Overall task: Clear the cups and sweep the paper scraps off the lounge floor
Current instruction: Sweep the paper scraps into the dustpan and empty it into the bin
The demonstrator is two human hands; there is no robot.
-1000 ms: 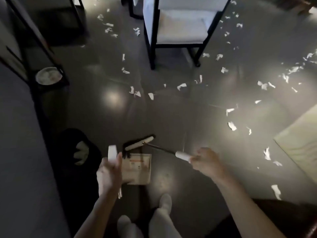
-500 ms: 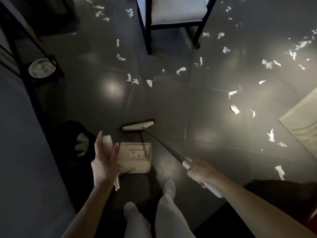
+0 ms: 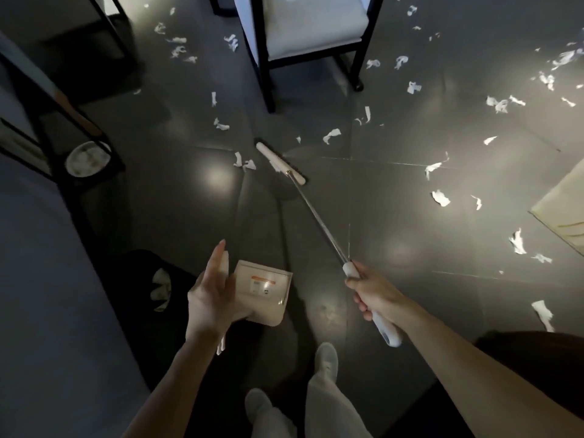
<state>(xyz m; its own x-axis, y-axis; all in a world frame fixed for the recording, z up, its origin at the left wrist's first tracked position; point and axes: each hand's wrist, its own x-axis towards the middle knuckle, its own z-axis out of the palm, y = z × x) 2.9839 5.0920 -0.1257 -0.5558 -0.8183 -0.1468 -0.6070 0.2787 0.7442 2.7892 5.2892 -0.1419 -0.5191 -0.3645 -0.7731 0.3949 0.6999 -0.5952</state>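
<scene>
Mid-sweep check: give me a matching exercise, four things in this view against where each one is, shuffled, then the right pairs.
Things
1. cream-headed metal-poled broom
2. beige plastic dustpan
3. white-cushioned black-framed chair
4. round pale dish

Places
A. on the black shelf at the left
B. top centre of the view
C. head on the floor, just right of two white paper scraps
D. low in the view, just ahead of the pale shoes

Pairs: 1-C, 2-D, 3-B, 4-A

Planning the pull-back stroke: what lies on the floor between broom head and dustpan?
In the head view, only bare dark floor lies between the broom head and the dustpan. The nearest paper scraps sit just left of the head.
</scene>
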